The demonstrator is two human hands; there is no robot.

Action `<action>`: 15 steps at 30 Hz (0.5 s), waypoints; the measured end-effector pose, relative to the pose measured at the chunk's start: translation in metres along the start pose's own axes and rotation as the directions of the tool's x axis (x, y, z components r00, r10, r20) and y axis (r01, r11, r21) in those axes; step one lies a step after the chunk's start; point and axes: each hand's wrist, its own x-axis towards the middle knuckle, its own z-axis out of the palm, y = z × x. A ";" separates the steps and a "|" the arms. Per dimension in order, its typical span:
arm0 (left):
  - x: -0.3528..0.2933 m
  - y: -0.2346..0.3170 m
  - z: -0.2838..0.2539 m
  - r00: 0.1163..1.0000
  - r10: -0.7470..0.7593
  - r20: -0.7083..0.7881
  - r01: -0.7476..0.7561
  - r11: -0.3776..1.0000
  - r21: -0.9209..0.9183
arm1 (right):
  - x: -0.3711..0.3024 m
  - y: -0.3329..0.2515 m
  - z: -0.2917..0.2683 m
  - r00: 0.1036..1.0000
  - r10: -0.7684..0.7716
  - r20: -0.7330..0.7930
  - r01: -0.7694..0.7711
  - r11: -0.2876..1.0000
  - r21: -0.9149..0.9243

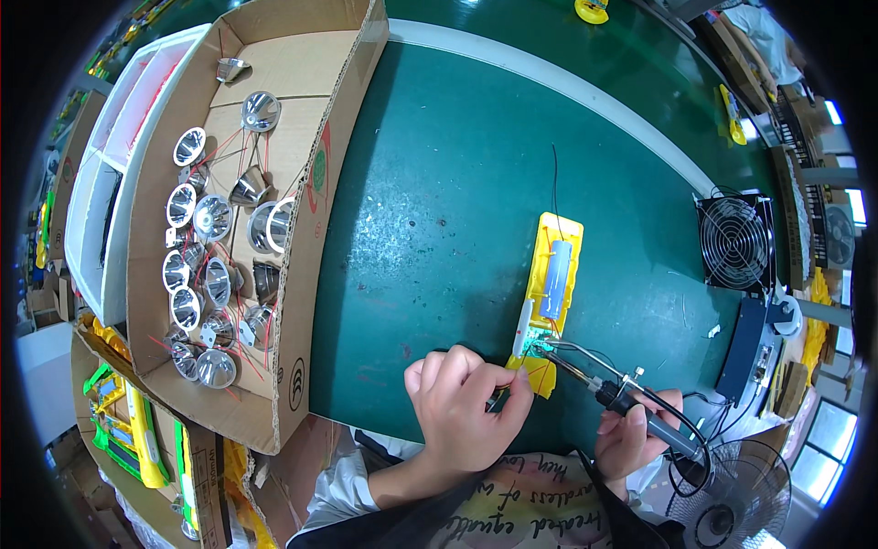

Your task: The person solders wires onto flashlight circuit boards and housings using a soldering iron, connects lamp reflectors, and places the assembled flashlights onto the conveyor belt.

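Note:
My right hand (631, 432) is wrapped round the dark handle of a soldering iron (651, 423) with a thin metal feed tube clamped beside it. Its tip reaches a small green circuit board (538, 342) in a yellow plastic housing (569, 306), which lies lengthwise on the table. A blue cylindrical battery (557, 279) sits in the housing, and a thin black wire (555, 174) runs out past its far end. My left hand (471, 403) is closed in a pinch beside the board, at the housing's near end. What its fingertips hold is too small to make out.
At left, a cardboard box (343, 174) holds several silver reflectors (213, 218) with red and black wires. A white divided tray (96, 210) stands beyond it. Right of the table's middle are a square black fan (734, 240) and a dark box-shaped unit (743, 352) with cables.

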 end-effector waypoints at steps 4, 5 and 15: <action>0.000 0.001 0.000 1.000 -0.004 -0.010 0.004 1.000 0.002 | -0.001 0.000 -0.001 1.000 -0.017 0.001 0.017 0.999 -0.027; 0.000 0.001 -0.001 1.000 -0.004 -0.010 0.004 1.000 0.003 | -0.002 -0.001 -0.001 0.999 -0.039 -0.026 0.039 0.999 -0.012; -0.001 0.000 0.001 0.999 0.027 -0.022 -0.027 1.000 0.006 | 0.035 0.005 -0.035 0.863 -0.301 -0.404 0.292 0.953 -0.087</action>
